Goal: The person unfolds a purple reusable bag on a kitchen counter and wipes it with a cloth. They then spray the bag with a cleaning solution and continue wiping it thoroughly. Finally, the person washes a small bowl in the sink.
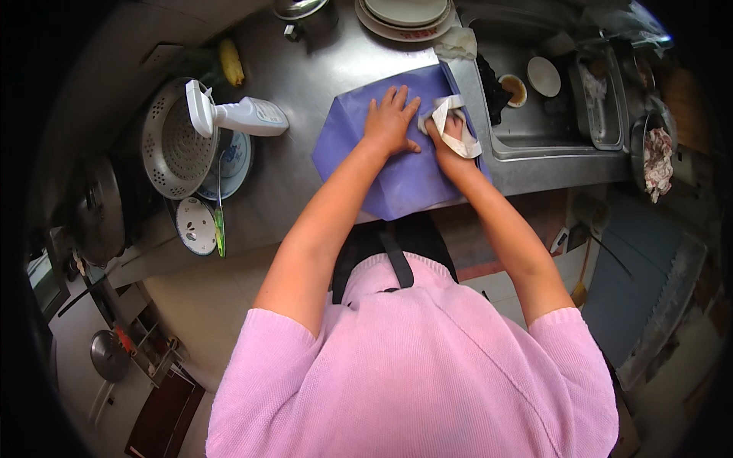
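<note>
A blue-purple box or bin [395, 183] with flat sides lies on the stainless steel counter [298, 74] in front of me. My left hand [392, 123] rests on it with the fingers spread, holding nothing. At its right side, near the raised edge, my right hand [449, 137] presses a white cloth [467, 146] against the surface; the cloth loops over the fingers and partly hides them. A white spray bottle [252, 116] lies on its side to the left, its nozzle over a metal colander [180, 140].
Stacked plates [404, 26] and a metal pot [306, 14] stand at the back. On the right is a sink [532, 129] with small dishes. Bananas [231, 63], a blue-patterned bowl [243, 166] and a floral bowl [196, 226] are at left. A bowl of raw meat [657, 163] sits far right.
</note>
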The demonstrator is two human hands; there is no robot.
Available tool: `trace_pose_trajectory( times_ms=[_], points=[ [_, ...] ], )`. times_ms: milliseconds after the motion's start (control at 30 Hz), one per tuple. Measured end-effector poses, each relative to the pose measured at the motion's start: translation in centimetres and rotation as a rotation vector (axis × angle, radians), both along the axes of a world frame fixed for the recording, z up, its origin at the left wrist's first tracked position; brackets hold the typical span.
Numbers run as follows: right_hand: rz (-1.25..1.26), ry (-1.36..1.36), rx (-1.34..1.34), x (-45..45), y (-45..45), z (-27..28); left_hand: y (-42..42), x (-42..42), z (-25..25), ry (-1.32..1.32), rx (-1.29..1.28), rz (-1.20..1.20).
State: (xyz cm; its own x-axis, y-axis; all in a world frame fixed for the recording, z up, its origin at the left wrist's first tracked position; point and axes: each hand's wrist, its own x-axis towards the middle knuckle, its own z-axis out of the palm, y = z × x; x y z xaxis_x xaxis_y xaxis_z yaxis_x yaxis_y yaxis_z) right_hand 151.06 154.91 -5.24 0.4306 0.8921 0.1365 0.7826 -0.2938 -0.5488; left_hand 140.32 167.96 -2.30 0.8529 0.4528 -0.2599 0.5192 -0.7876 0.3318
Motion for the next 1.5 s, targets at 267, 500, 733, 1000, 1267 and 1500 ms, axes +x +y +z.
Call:
trace_pose_trajectory(
  times_ms=[267,500,733,1000,1267,1500],
  points=[
    [0.064,-0.081,-0.06,-0.1,-1.7,0.7,0.0,0.2,0.1,-0.023,-0.02,0.017],
    [0.188,-0.164,-0.027,-0.4,-2.4,2.4,0.0,0.0,-0.2,-0.012,-0.012,0.042],
    [0.316,-0.188,-0.049,-0.8,-5.0,2.7,0.2,-0.3,0.1,-0.009,-0.032,0.043],
    [0.318,-0.292,-0.057,0.0,-4.0,3.0,0.1,-0.3,0.1,0.003,-0.035,0.052],
    [0.297,-0.452,-0.11,0.8,-2.6,2.2,0.0,-0.3,-0.5,-0.038,-0.008,0.044],
    [0.254,-0.392,-0.23,0.5,-1.0,3.5,-0.2,-0.3,-0.6,-0.067,-0.031,0.051]
  ],
)
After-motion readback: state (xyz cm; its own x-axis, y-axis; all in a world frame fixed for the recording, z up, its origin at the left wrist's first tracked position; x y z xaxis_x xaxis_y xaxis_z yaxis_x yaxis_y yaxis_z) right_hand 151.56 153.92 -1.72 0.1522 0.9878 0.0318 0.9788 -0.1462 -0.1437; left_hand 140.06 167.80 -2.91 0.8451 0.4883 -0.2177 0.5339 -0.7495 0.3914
